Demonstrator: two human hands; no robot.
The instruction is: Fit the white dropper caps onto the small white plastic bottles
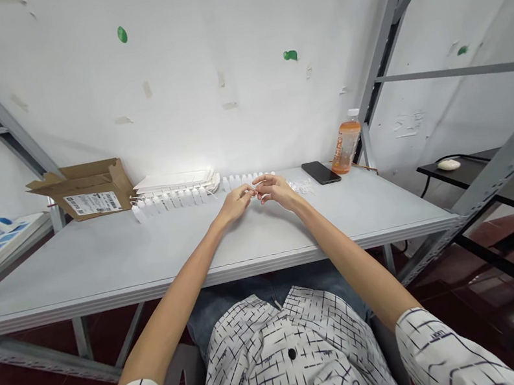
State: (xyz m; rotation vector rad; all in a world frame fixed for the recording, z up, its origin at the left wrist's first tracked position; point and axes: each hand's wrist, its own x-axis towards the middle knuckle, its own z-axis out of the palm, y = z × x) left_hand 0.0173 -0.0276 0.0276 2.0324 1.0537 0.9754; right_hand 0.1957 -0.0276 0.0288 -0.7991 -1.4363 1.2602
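My left hand (237,203) and my right hand (276,190) meet over the grey table, fingertips pinched close together. Between them is something tiny that I cannot make out. Behind my hands stands a row of small white bottles (249,178), partly hidden by the fingers. Another row of small white bottles (172,201) is lined up to the left, with thin tips or cords at their tops. Just right of my right hand lies a scatter of small white pieces (302,186).
A stack of white sheets or flat packs (176,181) lies behind the left row, beside an open cardboard box (89,191). At the back right are a black phone (321,172) and a bottle of orange drink (346,143). Metal posts (377,60) frame the grey table (115,259).
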